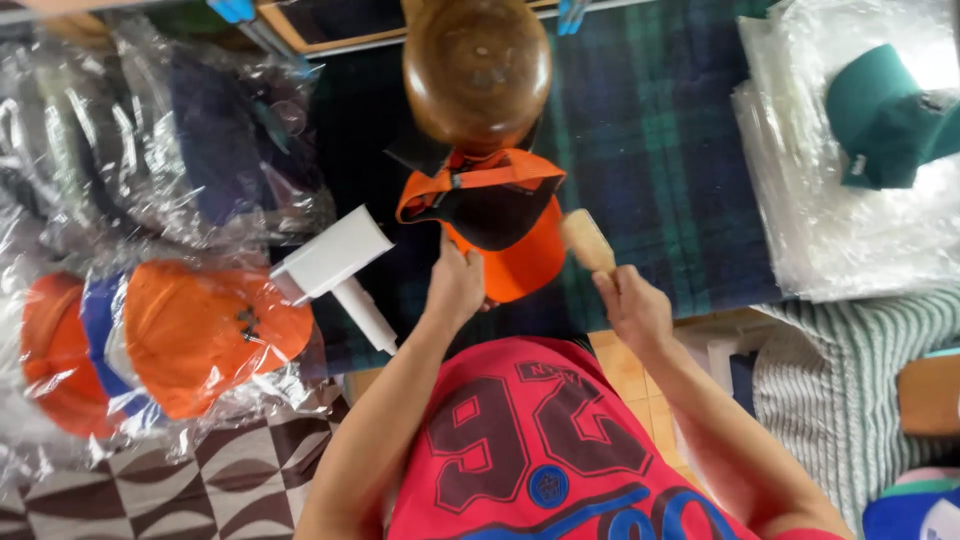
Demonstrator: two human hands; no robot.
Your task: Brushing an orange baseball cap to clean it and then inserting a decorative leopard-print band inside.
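Orange cap [505, 250] steadied by left hand [455, 285], right hand [632, 305] gripping brush [587, 240]

A small cap-packing workshop: bagged orange caps [200, 335] at lower left, a stack of clear plastic bags [840, 230] at upper right, a wooden head form [477, 70] on the plaid-covered worktop [660, 150].

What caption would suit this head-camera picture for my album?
Left hand steadies an orange cap below a wooden cap form; right hand holds a wooden brush.
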